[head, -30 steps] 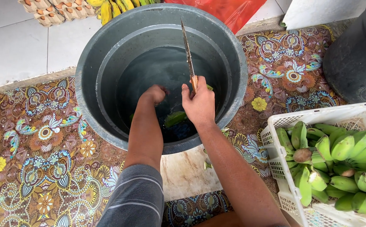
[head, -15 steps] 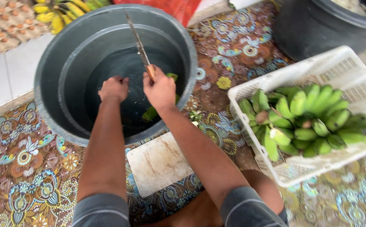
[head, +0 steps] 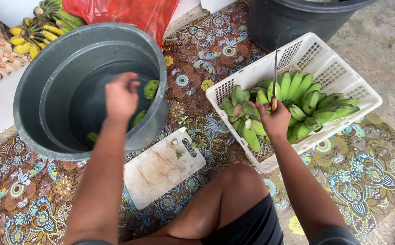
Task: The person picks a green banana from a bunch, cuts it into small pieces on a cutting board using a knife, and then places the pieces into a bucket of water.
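Left hand (head: pixel 121 97): over the gray tub (head: pixel 38 81), at 10 o'clock, fingers curled, holding nothing.
Right hand (head: pixel 274 120): fingers pinching a knife (head: pixel 275 72), blade up.
Green bananas (head: pixel 297 104): in the white basket (head: pixel 343 72), at 2 o'clock.

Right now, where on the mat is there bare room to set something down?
Free: the mat strip between tub and basket, and the stretch right of the basket. The cutting board is mostly bare, bar a few scraps. Crowded: the basket, packed with green bananas.
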